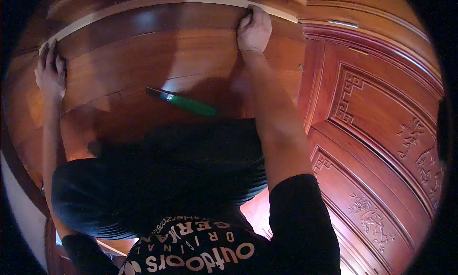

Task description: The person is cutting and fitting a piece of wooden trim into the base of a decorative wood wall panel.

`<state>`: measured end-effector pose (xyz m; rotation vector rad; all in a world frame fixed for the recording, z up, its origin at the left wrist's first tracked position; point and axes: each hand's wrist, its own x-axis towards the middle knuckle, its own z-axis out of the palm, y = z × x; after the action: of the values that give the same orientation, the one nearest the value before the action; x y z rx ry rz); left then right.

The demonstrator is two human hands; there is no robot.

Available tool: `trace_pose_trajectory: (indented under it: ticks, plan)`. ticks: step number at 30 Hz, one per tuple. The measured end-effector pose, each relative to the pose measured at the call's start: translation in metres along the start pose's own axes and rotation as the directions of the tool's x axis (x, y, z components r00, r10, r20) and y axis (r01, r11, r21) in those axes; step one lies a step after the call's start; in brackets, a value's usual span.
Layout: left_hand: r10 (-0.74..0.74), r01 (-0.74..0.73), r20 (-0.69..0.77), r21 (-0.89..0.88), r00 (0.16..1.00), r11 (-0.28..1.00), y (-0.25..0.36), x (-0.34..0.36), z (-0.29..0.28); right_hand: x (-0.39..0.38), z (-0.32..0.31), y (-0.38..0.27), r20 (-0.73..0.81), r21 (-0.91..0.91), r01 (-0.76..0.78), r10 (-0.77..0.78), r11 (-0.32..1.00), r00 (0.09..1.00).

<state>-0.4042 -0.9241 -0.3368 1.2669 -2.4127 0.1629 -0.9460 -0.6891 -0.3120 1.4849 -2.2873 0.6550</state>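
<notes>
A long pale wooden strip (157, 0) runs across the far side of a reddish-brown wooden board surface (119, 51); it looks curved in this view. At its left end, my left hand (51, 77) lies with its fingers stretched forward, the fingertips touching the strip. Toward the strip's right end, my right hand (255, 32) has its fingers bent and closed at the strip's near edge, the thumb beside them. Between my arms, nearer to me, a knife-like tool with a green handle (193, 105) and a dark flat blade lies on the boards, touched by neither hand.
Red-brown carved wooden panels (372, 94) stand along the right side, with a raised frame edge (312, 75) beside the boards. A small metal piece (343, 24) sits on the ledge at the upper right. My dark-clothed knee (157, 170) covers the near middle.
</notes>
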Motion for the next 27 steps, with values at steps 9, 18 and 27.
trace_pose_trajectory:
  ticks: [9,18,27]
  plan:
    - [0.011,-0.018,-0.07,-0.099,0.997,0.995,0.005,-0.001,0.005,0.002,-0.004,0.001,-0.085,0.036,0.073,-0.069,0.997,0.994]
    - [0.035,-0.037,-0.03,-0.082,0.999,0.996,-0.007,-0.002,0.001,0.0,0.0,-0.001,0.099,0.067,0.153,-0.159,0.986,0.982]
    - [0.182,-0.161,0.146,-0.145,0.972,0.976,-0.007,-0.012,-0.031,0.006,-0.002,0.004,-0.015,0.051,0.187,-0.186,0.981,0.982]
